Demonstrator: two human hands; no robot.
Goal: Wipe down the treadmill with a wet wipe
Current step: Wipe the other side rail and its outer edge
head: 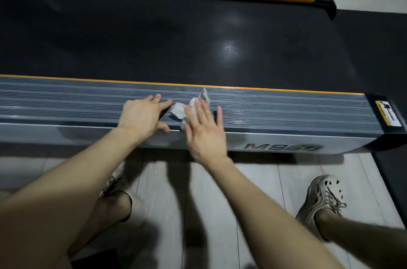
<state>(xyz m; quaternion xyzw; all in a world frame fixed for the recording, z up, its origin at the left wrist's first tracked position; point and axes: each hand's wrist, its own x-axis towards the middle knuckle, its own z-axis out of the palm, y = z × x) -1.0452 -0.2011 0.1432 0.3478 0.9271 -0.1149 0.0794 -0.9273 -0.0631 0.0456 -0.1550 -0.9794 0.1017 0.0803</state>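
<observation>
Now, left hand splayed on rail, right hand pressing wipe.

Dim overhead light leaves a soft white glare on the dark belt beyond the right hand, which is motion-blurred like the left hand beside it, while arm shadows darken the pale floor nearer than both and the rail bows toward the frame's edges.
</observation>
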